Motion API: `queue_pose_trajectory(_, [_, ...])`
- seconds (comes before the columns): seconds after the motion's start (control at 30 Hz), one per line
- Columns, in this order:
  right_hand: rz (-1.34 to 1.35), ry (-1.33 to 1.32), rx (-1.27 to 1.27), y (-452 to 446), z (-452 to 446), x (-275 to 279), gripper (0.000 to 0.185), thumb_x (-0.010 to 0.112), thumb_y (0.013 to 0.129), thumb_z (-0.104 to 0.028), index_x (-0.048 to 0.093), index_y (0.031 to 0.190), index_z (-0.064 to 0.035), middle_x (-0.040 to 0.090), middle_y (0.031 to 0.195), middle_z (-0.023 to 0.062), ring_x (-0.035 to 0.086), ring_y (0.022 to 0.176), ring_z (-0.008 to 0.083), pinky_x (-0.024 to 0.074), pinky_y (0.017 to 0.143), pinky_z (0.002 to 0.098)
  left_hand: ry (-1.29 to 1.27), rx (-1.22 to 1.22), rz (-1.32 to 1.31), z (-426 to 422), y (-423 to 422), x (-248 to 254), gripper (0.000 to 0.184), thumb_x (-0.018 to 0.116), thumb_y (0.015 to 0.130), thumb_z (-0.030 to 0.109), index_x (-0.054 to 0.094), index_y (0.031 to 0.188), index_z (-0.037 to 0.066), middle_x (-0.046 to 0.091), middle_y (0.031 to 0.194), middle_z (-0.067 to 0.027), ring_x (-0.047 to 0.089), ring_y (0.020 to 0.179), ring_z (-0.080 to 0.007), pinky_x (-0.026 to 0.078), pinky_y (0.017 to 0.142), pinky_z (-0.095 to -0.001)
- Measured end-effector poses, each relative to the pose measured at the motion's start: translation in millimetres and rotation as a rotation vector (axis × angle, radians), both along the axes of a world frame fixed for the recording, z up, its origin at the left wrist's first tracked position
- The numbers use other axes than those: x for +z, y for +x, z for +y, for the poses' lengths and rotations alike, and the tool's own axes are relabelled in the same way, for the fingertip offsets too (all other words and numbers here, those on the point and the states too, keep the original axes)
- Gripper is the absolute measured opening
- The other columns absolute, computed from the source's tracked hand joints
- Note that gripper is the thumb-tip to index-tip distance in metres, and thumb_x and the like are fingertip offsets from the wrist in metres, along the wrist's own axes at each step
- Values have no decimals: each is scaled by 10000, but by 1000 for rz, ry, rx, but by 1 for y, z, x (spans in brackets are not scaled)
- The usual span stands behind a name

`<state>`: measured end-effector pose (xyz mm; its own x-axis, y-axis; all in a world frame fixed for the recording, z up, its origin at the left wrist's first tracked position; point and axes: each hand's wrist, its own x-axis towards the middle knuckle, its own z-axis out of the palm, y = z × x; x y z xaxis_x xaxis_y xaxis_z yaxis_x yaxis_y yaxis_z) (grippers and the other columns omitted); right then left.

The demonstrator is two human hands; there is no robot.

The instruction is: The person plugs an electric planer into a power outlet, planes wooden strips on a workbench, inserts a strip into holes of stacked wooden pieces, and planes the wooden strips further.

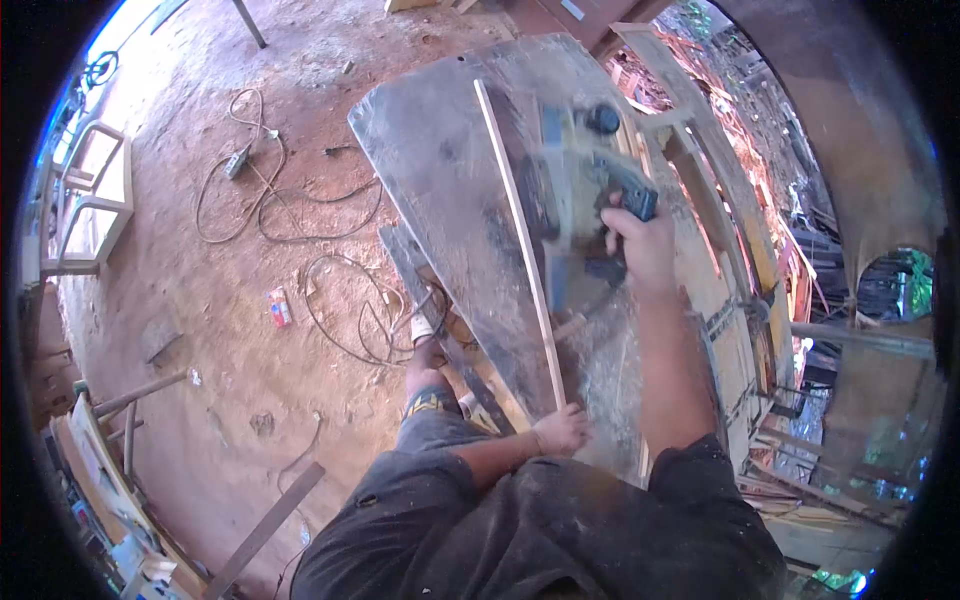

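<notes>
A long thin wooden strip [520, 230] lies lengthwise on a worn, dusty workbench [430, 130]. My left hand [563, 430] is closed around the near end of the strip, close to my body. To the right of the strip, a power tool [585, 180] with a dark handle and a round dark knob sits over the bench, blurred. My right hand [630, 235] is wrapped round its handle. The underside of the tool and any blade are hidden.
Coiled cables [270, 205] lie on the dirt floor at the left, with a small red and white packet [279, 307]. A metal frame [95, 200] stands at the far left. Wooden boards [700, 190] and scrap pieces line the bench's right side.
</notes>
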<state>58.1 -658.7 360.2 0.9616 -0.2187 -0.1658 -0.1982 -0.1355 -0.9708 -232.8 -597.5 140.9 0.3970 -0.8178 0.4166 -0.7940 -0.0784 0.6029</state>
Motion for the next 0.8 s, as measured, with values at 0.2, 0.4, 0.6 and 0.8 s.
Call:
queue_pose_trajectory(0.2, [300,-128,67,-177,-77,11,320,720,735,-107,621,1015,14,572,671,19,509,507,97,416,478,266,-460,-14,191,62,-5,110,277,724,733,94,461,647,79,531,744,-72,550,670,-262,413,549,-399])
queue_pose_trajectory(0.4, [629,-86,-63,-369,-128,8,339,766,755,-186,642,1017,-9,612,731,30,566,586,114,470,551,279,-842,160,207,31,3,189,312,732,715,-42,442,696,71,524,680,-72,526,546,-278,337,450,-419])
queue_pose_trajectory(0.6, [902,-267,-189,-478,-113,14,375,794,737,-208,652,1013,1,683,849,78,639,755,175,524,724,345,-634,394,425,-78,-16,134,203,693,807,75,524,719,6,591,721,-126,570,598,-353,444,545,-433])
queue_pose_trajectory(0.8, [933,-202,-231,-486,-99,21,333,778,742,-160,646,998,6,683,863,91,640,768,173,519,737,337,-214,454,1122,-104,-55,111,410,650,866,305,576,651,-35,549,637,-259,582,598,-415,464,551,-459])
